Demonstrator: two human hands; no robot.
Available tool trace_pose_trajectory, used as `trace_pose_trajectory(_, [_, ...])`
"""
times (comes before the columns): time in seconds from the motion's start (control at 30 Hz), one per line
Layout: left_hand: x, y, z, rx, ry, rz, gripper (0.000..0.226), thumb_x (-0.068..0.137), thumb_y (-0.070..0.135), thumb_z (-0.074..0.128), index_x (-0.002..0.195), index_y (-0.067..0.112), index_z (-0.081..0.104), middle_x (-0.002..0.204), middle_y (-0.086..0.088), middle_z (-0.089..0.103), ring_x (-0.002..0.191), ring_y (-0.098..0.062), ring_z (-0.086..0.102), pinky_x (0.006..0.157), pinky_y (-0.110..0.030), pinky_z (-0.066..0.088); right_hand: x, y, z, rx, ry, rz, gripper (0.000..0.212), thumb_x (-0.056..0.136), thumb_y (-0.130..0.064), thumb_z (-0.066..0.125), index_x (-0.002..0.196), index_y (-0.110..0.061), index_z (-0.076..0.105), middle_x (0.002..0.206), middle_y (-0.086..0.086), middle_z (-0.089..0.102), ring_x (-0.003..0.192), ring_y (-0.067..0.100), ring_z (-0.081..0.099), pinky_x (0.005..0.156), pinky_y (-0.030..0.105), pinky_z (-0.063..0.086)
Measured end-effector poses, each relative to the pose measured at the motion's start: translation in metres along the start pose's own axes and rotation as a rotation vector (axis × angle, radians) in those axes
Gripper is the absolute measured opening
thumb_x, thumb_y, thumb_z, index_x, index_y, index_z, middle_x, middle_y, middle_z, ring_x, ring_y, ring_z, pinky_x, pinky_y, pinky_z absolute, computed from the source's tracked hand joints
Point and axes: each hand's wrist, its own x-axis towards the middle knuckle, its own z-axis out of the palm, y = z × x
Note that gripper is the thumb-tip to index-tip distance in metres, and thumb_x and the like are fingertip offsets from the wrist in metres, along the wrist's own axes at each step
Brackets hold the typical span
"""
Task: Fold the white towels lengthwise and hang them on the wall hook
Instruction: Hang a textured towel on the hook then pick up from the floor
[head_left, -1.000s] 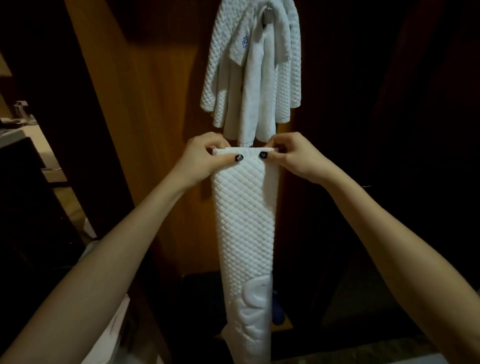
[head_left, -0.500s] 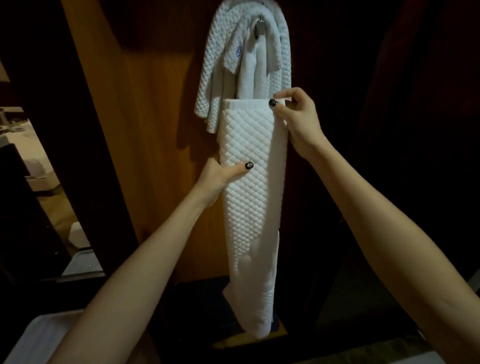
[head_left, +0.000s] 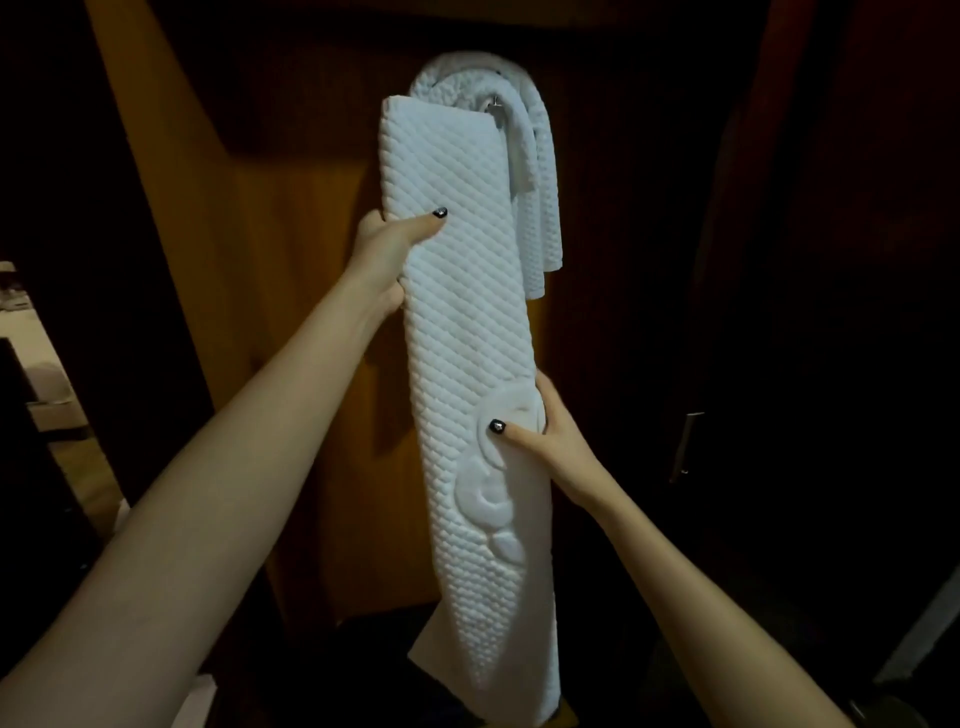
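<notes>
- While it is held lengthwise between both hands, the long folded white quilted towel stands nearly upright, its top end above the left hand and its bottom end trailing below the right hand.
- The left hand grips the towel's left edge near the top, with the thumb laid across the front and the fingers hidden behind the cloth.
- The right hand grips the right edge lower down. Its thumb presses on the raised embossed emblem and its fingers wrap round the back.
- Above the right hand and behind the held towel's top corner, a bunch of white quilted towels is draped over a small metal wall hook.
- An orange-brown wooden panel lies behind both hands.
- A slim metal handle shows in the dark, out beyond the right hand.
</notes>
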Motion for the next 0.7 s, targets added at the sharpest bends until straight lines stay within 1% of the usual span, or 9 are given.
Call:
trace_pose_trajectory(0.07, [0.011,-0.003,-0.003,0.024,0.04,-0.027,0.039,0.089,0.007,0.065,0.124,-0.008,0.055,0.105,-0.016,0.069,0.084,-0.025,0.072,0.063,-0.036,0.058,-0.003,-0.003,0.001,0.03,0.026,-0.07,0.073,0.086,-0.017,0.071,0.14,-0.047,0.034,0.142,-0.02,0.049,0.131,0.008,0.05,0.103,0.032,0.048])
trace_pose_trajectory(0.13, [0.006,-0.018,-0.004,0.023,-0.019,-0.108,0.04,0.097,0.025,0.056,0.129,0.001,0.055,0.113,-0.014,0.068,0.085,-0.019,0.071,0.064,-0.032,0.059,-0.002,-0.009,0.006,0.046,0.075,-0.135,0.07,0.088,-0.015,0.069,0.139,-0.048,0.034,0.146,-0.015,0.046,0.133,0.011,0.047,0.108,0.039,0.044])
trace_pose_trajectory(0.2, [-0.014,-0.047,-0.009,0.052,-0.124,-0.208,0.049,0.1,0.043,0.045,0.136,0.01,0.051,0.13,-0.01,0.061,0.105,-0.017,0.066,0.082,-0.032,0.057,0.001,-0.016,0.011,0.03,0.169,-0.2,0.066,0.089,-0.014,0.067,0.14,-0.042,0.036,0.148,-0.012,0.044,0.135,0.01,0.045,0.108,0.035,0.044])
trace_pose_trajectory(0.27, [-0.047,-0.08,-0.02,0.084,-0.197,-0.269,0.056,0.096,0.052,0.043,0.137,0.015,0.051,0.134,-0.006,0.059,0.118,-0.017,0.059,0.098,-0.034,0.049,0.008,-0.021,0.012,0.008,0.232,-0.237,0.058,0.091,-0.014,0.066,0.138,-0.039,0.043,0.144,-0.01,0.049,0.131,0.007,0.048,0.104,0.027,0.045])
trace_pose_trajectory(0.33, [-0.088,-0.108,-0.036,0.038,-0.219,-0.313,0.054,0.089,0.054,0.052,0.128,0.017,0.059,0.13,-0.004,0.062,0.118,-0.016,0.06,0.102,-0.035,0.046,0.016,-0.025,0.011,-0.021,0.264,-0.233,0.042,0.092,-0.011,0.065,0.129,-0.029,0.055,0.128,-0.013,0.061,0.12,0.002,0.055,0.097,0.018,0.045])
trace_pose_trajectory(0.43, [-0.139,-0.134,-0.056,-0.008,-0.237,-0.393,0.045,0.079,0.034,0.073,0.118,0.014,0.062,0.124,-0.011,0.065,0.11,-0.021,0.065,0.091,-0.034,0.054,0.022,-0.021,0.013,-0.11,0.3,-0.183,0.025,0.092,-0.006,0.063,0.116,-0.011,0.062,0.109,-0.014,0.064,0.105,-0.004,0.059,0.09,0.013,0.045])
trace_pose_trajectory(0.57, [-0.166,-0.149,-0.061,-0.027,-0.187,-0.455,0.053,0.074,0.022,0.076,0.123,0.009,0.06,0.119,-0.015,0.067,0.105,-0.027,0.067,0.079,-0.035,0.058,0.013,-0.002,0.014,-0.161,0.244,0.109,0.052,0.091,-0.023,0.067,0.138,-0.021,0.043,0.141,0.001,0.046,0.131,0.019,0.046,0.107,0.04,0.044])
trace_pose_trajectory(0.63, [-0.173,-0.155,-0.063,-0.071,-0.147,-0.484,0.045,0.083,0.02,0.069,0.126,0.009,0.058,0.119,-0.015,0.067,0.106,-0.028,0.067,0.083,-0.038,0.058,-0.003,0.007,0.014,-0.043,0.217,0.281,0.073,0.088,-0.032,0.071,0.148,-0.028,0.029,0.151,0.009,0.037,0.131,0.027,0.048,0.103,0.047,0.048])
trace_pose_trajectory(0.7, [-0.177,-0.164,-0.067,-0.108,-0.157,-0.511,0.033,0.09,0.018,0.063,0.122,0.012,0.06,0.118,-0.011,0.069,0.107,-0.027,0.067,0.083,-0.037,0.058,-0.024,0.015,0.012,0.0,0.175,0.322,0.084,0.085,-0.036,0.073,0.151,-0.036,0.021,0.155,0.008,0.031,0.131,0.028,0.048,0.101,0.048,0.049])
